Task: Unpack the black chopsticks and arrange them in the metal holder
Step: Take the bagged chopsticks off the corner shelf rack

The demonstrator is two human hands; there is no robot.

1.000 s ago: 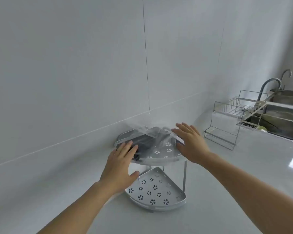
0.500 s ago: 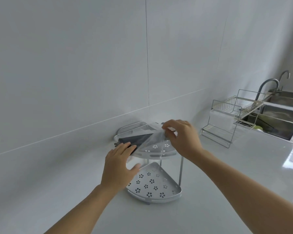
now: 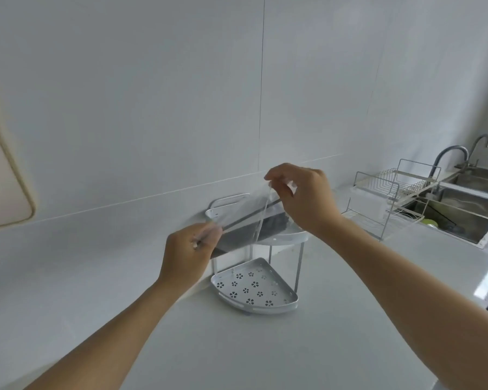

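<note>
Head view: my left hand [image 3: 185, 250] pinches the chopstick bag's [image 3: 244, 218] low end, my right hand [image 3: 302, 197] its raised flap; black chopsticks [image 3: 248, 230] run between, slanting up rightward.

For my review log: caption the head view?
Both hands, left and right, lift bagged black chopsticks over corner rack.

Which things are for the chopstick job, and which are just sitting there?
For the job: black chopsticks, clear bag pinched by left hand and right hand.
Just sitting there: corner shelf, wire dish rack, sink, taps.
</note>
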